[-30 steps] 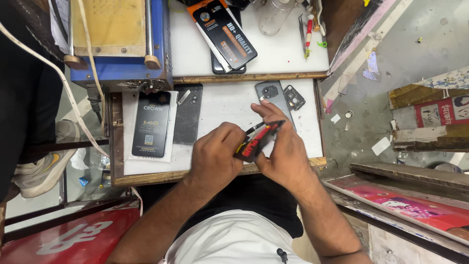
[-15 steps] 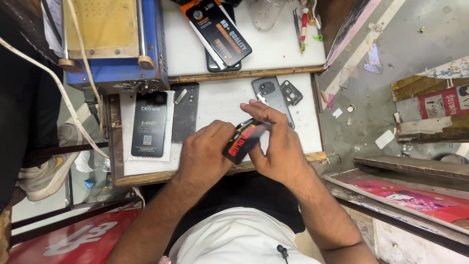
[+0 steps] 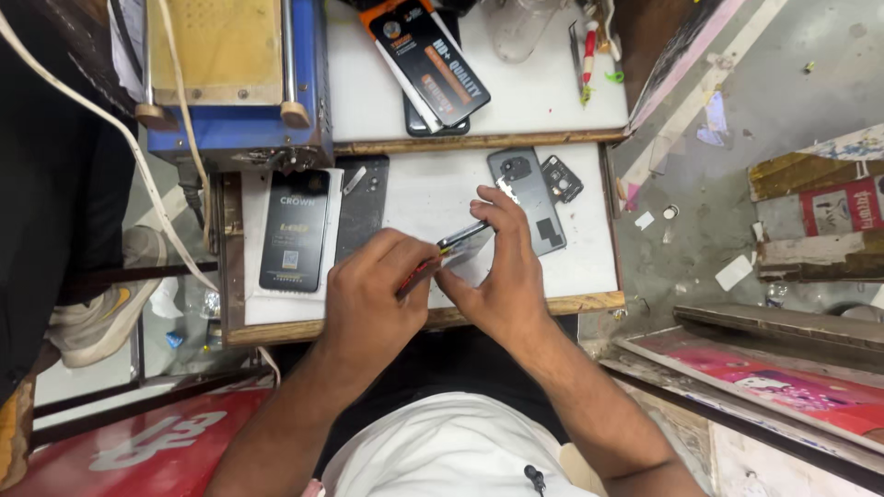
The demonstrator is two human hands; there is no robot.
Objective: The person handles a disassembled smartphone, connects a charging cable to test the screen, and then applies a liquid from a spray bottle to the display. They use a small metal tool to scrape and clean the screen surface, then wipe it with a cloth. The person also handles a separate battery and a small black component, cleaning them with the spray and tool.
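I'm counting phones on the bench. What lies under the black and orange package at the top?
A dark phone-like slab pokes out below the black and orange package; the package covers the rest.

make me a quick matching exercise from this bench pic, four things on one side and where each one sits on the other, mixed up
Things:
1. blue machine
2. grey phone back
3. black packet
4. thin flat part

Places:
A. held edge-on between the left hand and right hand
B. far left corner, on the upper shelf
C. flat on the white board, left of the hands
D. flat on the white board, just beyond the right hand's fingers, camera cutout at its far end

Pairs: 1-B, 2-D, 3-C, 4-A
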